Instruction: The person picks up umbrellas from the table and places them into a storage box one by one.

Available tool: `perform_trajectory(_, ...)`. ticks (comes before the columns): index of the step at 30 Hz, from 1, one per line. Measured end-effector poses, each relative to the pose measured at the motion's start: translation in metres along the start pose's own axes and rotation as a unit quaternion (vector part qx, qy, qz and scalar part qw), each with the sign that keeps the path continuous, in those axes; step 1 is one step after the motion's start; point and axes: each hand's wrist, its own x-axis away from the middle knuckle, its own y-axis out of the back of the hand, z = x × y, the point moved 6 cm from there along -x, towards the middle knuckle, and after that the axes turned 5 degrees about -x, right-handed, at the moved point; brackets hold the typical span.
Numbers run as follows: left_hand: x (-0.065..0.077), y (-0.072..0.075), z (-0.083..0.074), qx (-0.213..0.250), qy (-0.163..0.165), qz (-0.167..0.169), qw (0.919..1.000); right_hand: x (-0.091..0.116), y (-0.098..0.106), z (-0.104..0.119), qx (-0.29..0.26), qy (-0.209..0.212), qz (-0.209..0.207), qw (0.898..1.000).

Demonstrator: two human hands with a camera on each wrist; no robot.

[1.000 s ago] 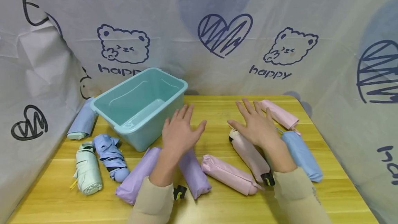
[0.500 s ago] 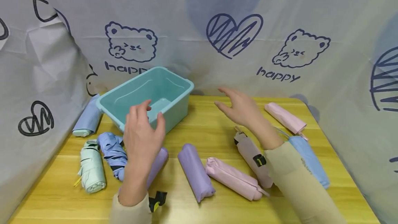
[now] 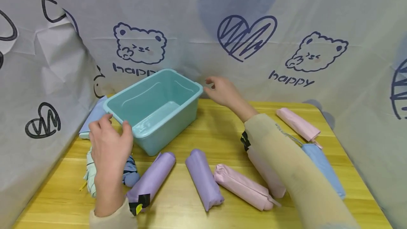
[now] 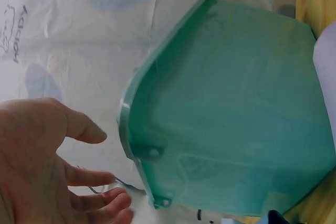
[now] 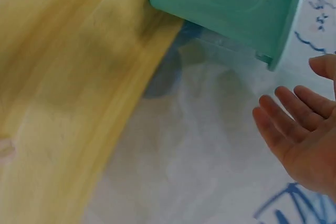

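A pale turquoise plastic bin [image 3: 168,126] stands tilted to the view on the table's back left, with nothing inside. My left hand [image 3: 109,144] is at its near left corner, fingers loosely bent and thumb apart. The left wrist view has a gap between that hand [image 4: 58,166] and the bin's rim [image 4: 126,114]. By the far right corner is my right hand [image 3: 222,91], its fingertips near the rim. In the right wrist view its palm [image 5: 310,135] faces the bin [image 5: 226,3] with relaxed fingers, apart from it.
Folded umbrellas lie about: two purple [image 3: 203,179] [image 3: 152,176], pink ones [image 3: 243,186] [image 3: 299,124], and a blue one [image 3: 322,169]. My right sleeve partly covers a greyish-pink one [image 3: 267,172]. Mint [image 3: 91,172] and blue [image 3: 130,172] ones lie behind my left hand. Printed cloth [image 3: 190,52] hangs behind.
My left hand has moved left to the bin's near corner, and the right hand has reached forward and left to its far corner. The head view has shifted slightly. The bin stays in place.
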Motion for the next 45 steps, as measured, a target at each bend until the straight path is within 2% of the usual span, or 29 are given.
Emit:
perform_trajectory(4, -0.007, -0.008, 0.007, 0.032, 0.009, 0.055, 0.9979, -0.018, -0.01, -0.008, -0.106, -0.04, -0.003, 0.994)
perform_trajectory(9, -0.011, -0.02, 0.013, 0.068, 0.027, 0.104, 0.9919, -0.029, -0.025, -0.018, -0.184, -0.092, 0.006, 0.979)
perform_trajectory(13, -0.012, -0.024, 0.013, 0.088, 0.025, 0.106, 0.9901, -0.031, -0.036, -0.023, -0.253, -0.13, 0.013, 0.959)
perform_trajectory(16, -0.013, -0.026, 0.011, 0.095, 0.025, 0.1, 0.9901, -0.031, -0.04, -0.024, -0.3, -0.143, 0.01, 0.943)
perform_trajectory(18, -0.014, -0.027, 0.01, 0.095, 0.023, 0.099, 0.9903, -0.029, -0.041, -0.025, -0.323, -0.145, 0.004, 0.935)
perform_trajectory(21, -0.016, -0.028, 0.005, 0.089, 0.017, 0.105, 0.9903, -0.025, -0.038, -0.026, -0.339, -0.149, -0.008, 0.929)
perform_trajectory(28, -0.023, -0.03, -0.001, 0.056, -0.008, 0.128, 0.9902, -0.006, -0.027, -0.037, -0.335, -0.148, -0.028, 0.93)
perform_trajectory(31, -0.027, -0.031, -0.005, 0.045, -0.029, 0.144, 0.9881, 0.004, -0.021, -0.045, -0.346, -0.144, -0.04, 0.926)
perform_trajectory(36, -0.037, -0.04, -0.022, 0.032, -0.096, 0.179, 0.9787, 0.025, -0.005, -0.061, -0.345, -0.147, -0.043, 0.926)
perform_trajectory(42, -0.047, -0.054, -0.047, 0.013, -0.155, 0.205, 0.9663, 0.05, 0.014, -0.076, -0.305, -0.146, -0.038, 0.94)
perform_trajectory(45, -0.052, -0.062, -0.057, 0.008, -0.18, 0.218, 0.9591, 0.061, 0.022, -0.084, -0.295, -0.151, -0.049, 0.942)
